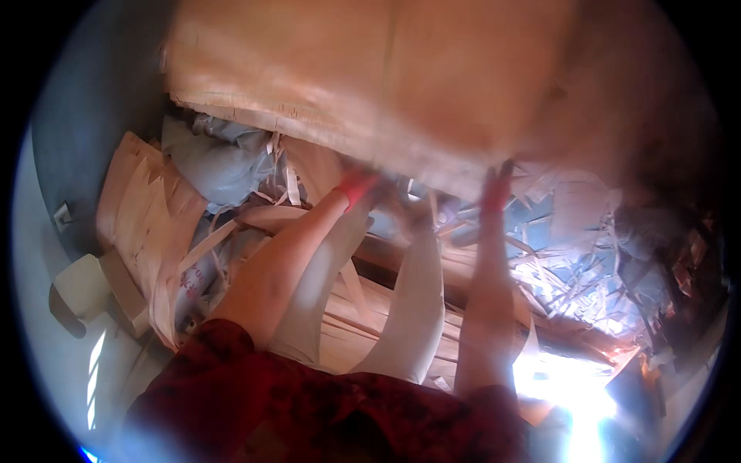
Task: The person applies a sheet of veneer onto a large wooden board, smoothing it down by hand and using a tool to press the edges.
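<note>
A large pale-brown wood veneer sheet [309, 69] spans the upper part of the view, its near edge ragged and blurred toward the right. My left hand [361, 187], with red at the wrist, is at that near edge. My right hand [496, 189], also with red on it, meets the same edge farther right, dark fingertips against the wood. Both hands appear closed on the sheet's edge, though motion blurs the fingers and part of the left hand is hidden.
Curved veneer pieces [147, 224] lean at the left beside a grey plastic sack [220, 158]. An opened cardboard box [81, 289] sits near the wall. Veneer strips [571, 266] litter the right, by a bright glare. Boards [351, 305] lie around my feet.
</note>
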`<action>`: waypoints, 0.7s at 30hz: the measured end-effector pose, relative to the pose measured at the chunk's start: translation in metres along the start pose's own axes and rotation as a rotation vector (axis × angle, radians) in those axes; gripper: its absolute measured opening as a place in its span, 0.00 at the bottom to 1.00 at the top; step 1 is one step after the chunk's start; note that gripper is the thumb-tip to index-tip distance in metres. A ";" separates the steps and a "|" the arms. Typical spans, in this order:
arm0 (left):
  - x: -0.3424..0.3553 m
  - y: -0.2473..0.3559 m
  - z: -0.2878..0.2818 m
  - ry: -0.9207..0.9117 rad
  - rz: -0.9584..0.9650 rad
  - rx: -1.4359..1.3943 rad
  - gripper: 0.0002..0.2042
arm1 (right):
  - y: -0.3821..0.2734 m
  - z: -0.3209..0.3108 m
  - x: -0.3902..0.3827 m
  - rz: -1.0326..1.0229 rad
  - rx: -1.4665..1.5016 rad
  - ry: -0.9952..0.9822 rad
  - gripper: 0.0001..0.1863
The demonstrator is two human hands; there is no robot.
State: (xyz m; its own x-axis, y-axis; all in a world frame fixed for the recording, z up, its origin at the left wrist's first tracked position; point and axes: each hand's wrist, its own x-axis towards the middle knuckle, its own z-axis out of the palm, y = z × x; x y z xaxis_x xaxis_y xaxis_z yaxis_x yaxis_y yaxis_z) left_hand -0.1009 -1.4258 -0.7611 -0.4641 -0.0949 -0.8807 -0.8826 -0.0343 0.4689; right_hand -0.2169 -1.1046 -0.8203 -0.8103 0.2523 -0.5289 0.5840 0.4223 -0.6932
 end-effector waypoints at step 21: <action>0.036 0.209 0.075 0.185 0.471 0.170 0.22 | -0.153 0.066 -0.080 -0.389 0.329 -0.124 0.16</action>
State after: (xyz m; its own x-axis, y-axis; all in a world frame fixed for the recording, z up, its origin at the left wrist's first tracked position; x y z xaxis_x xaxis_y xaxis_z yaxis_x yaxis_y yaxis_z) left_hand -0.3082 -1.3621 -0.7000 -0.8057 -0.2350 -0.5438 -0.5887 0.2149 0.7793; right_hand -0.2379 -1.2472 -0.7042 -0.9701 0.0175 -0.2420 0.2415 0.1639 -0.9565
